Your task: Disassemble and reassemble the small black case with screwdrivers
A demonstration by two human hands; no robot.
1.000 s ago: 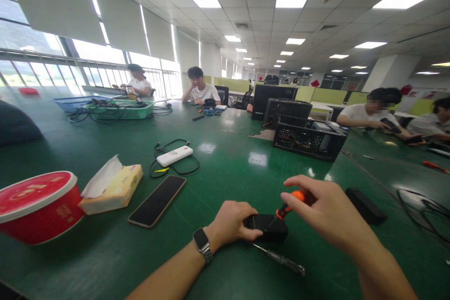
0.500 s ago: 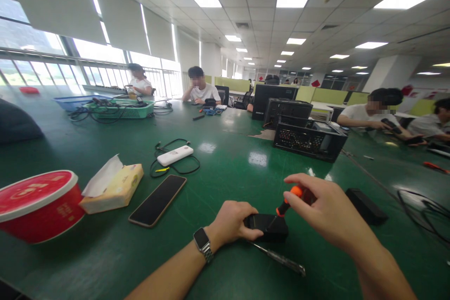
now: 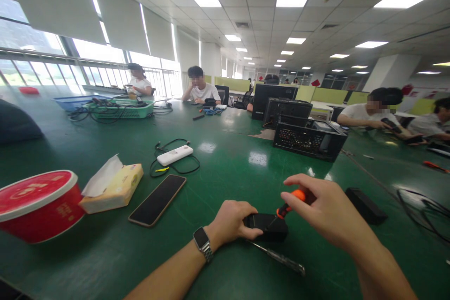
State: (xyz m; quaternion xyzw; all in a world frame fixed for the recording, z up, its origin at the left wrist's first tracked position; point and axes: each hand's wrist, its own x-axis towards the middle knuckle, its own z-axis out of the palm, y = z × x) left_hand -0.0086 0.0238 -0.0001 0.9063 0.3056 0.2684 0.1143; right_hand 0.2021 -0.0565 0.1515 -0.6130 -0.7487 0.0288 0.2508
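in the view from my head, the black box [image 3: 276,229] is sitting on the green table [image 3: 225,164]. my left hand [image 3: 232,221] is pinching the black box's left end between thumb and fingers. my right hand [image 3: 321,208] is pinching the orange screwdriver [image 3: 298,195]. it is leaning, and its thin end is pointing down at the top of the box; i cannot tell if the tip is touching. a clear-handled screwdriver [image 3: 283,260] is lying just beside the box, on my side. a black block [image 3: 365,205] is lying to the right, and a phone [image 3: 157,200] is lying to the left.
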